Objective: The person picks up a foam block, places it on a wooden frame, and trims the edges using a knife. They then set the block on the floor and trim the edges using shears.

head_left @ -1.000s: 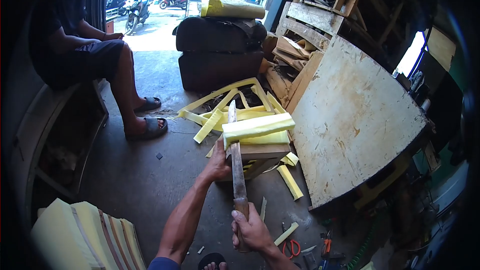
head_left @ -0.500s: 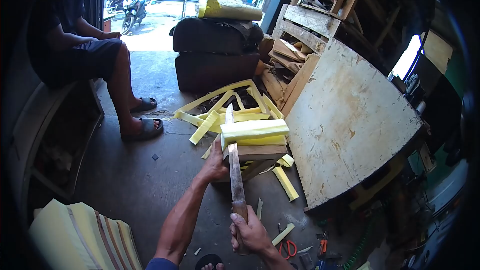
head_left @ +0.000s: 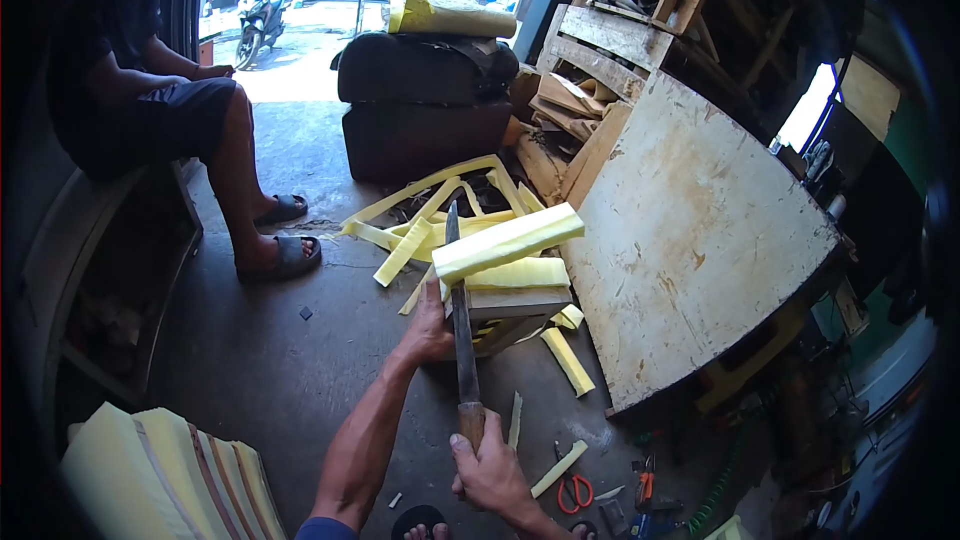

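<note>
My right hand (head_left: 490, 465) is wrapped around the wooden handle of a long knife (head_left: 464, 345), its blade pointing away from me. The blade passes beneath the left end of a yellow foam strip (head_left: 510, 243), which lies tilted with its right end raised. Below that, another piece of yellow foam (head_left: 518, 273) rests on a small wooden box (head_left: 510, 317). My left hand (head_left: 428, 328) is closed at the left end of the foam, against the box's side; some of its fingers are hidden.
Foam offcuts (head_left: 405, 252) lie beyond the box. A large worn board (head_left: 700, 250) leans at right. Orange-handled scissors (head_left: 575, 493) and pliers (head_left: 646, 485) lie near my feet. A person (head_left: 150, 90) sits at left; dark cushions (head_left: 425, 105) stand behind. Foam-covered pieces (head_left: 165, 475) stand lower left.
The upper foam strip has tilted, its right end rising away from the foam below. The knife has turned so its blade shows darker and narrower. My left hand stays at the foam's left end.
</note>
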Tool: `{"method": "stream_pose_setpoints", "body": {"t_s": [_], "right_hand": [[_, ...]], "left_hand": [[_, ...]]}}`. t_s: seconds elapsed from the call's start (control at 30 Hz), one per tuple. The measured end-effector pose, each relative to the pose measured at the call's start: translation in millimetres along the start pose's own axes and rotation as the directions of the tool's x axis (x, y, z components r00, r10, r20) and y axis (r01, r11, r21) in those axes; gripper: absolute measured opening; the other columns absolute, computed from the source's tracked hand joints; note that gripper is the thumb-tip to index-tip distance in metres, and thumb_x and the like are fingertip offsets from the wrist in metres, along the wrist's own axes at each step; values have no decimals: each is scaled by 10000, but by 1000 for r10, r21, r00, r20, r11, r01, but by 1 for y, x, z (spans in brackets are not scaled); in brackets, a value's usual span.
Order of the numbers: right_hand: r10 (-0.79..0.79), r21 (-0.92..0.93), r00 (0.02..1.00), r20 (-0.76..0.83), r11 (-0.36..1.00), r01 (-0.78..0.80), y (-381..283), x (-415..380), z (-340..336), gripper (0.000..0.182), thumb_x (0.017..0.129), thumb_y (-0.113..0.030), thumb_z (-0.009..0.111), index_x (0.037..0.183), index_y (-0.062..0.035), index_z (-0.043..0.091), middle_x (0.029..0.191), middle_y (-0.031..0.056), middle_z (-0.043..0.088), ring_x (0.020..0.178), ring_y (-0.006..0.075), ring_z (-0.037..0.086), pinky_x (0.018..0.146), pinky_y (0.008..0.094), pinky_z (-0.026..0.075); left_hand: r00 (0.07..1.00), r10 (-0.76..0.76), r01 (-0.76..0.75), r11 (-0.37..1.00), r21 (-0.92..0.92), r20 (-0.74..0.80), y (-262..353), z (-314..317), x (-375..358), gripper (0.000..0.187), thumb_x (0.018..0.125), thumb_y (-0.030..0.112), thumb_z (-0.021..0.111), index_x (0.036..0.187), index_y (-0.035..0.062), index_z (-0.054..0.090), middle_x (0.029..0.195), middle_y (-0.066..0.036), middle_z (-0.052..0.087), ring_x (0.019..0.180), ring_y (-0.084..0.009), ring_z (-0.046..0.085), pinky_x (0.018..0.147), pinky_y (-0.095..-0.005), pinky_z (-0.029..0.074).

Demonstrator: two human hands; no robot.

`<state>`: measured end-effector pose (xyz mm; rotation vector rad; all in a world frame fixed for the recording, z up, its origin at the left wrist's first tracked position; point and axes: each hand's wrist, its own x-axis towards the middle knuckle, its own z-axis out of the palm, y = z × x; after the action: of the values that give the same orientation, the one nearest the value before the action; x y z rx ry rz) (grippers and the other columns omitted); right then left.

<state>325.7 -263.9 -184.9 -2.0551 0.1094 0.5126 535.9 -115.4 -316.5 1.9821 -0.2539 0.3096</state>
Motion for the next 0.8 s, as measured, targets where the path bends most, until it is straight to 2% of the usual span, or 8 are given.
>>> {"method": "stream_pose_setpoints", "body": {"t_s": [0.13, 0.17, 0.2, 0.27, 0.43, 0.53, 0.73, 0.8], "right_hand": [[19, -158, 999, -36, 987, -24, 39, -11, 14, 491, 1017, -271, 513, 1413, -62, 312, 982, 331, 676, 904, 472, 704, 828, 549, 540], [-113, -232, 990, -80, 968, 91, 50, 0, 20, 524, 1018, -226, 528, 1439, -43, 277, 745, 154, 662, 570, 263, 693, 634, 414, 568], [-94, -219, 991, -90, 973, 73, 49, 9, 19, 524, 1018, -226, 528, 1439, -43, 277, 745, 154, 662, 570, 263, 693, 634, 414, 568], [-241, -330, 961, -136, 925, 185, 32, 26, 14, 594, 1006, -251, 556, 1475, -59, 246, 743, 155, 666, 584, 282, 698, 657, 422, 572], [-42, -320, 993, -114, 948, 3, 18, -5, 19, 592, 995, -238, 542, 1476, -59, 247, 1080, 357, 652, 1050, 512, 652, 944, 557, 479], [-222, -295, 965, -142, 940, 173, 17, 19, 17, 676, 977, -272, 582, 1506, -68, 215, 1094, 358, 650, 1063, 534, 636, 967, 555, 475], [-82, -293, 984, -160, 956, 32, 7, 13, 21, 616, 988, -236, 559, 1484, -55, 240, 1163, 376, 619, 1073, 569, 601, 960, 584, 464], [-265, -314, 951, -158, 927, 206, 6, 41, 16, 620, 981, -237, 566, 1477, -49, 245, 1180, 381, 613, 1075, 576, 598, 968, 593, 459]], "left_hand": [[978, 183, -172, 979, 110, -99, -2, -4, -2, 1055, 709, 243, 889, 1487, 8, 216, 1380, -269, 434, 1295, -415, 467, 1131, -449, 379], [980, 170, -163, 984, 78, -104, -5, 1, -2, 1062, 704, 241, 888, 1489, 6, 212, 1412, -273, 407, 1320, -427, 448, 1139, -464, 373], [982, 168, -162, 984, 72, -81, -5, 3, -3, 1062, 704, 241, 888, 1489, 6, 212, 1412, -273, 407, 1320, -427, 448, 1139, -464, 373], [996, -63, 67, 996, -51, 64, -5, 0, 0, 1200, 668, 327, 905, 1546, 7, 152, 1453, -235, 345, 1376, -389, 363, 1204, -407, 283], [989, 136, -139, 989, -45, -56, -15, 6, -1, 1169, 671, 353, 899, 1518, -17, 183, 1468, -299, 313, 1386, -434, 345, 1197, -419, 282], [999, -38, 41, 996, -82, 39, -37, 17, -1, 1195, 691, 364, 888, 1523, -62, 144, 1495, -307, 287, 1409, -445, 313, 1214, -433, 250], [994, 104, -104, 995, 6, -44, -27, 21, -9, 1143, 724, 347, 863, 1502, -85, 147, 1458, -364, 332, 1395, -501, 334, 1199, -458, 273], [990, -100, 109, 990, -93, 99, -26, 15, -8, 1220, 760, 313, 838, 1553, -87, 1, 1531, -361, 250, 1441, -501, 266, 1230, -446, 222]]}}
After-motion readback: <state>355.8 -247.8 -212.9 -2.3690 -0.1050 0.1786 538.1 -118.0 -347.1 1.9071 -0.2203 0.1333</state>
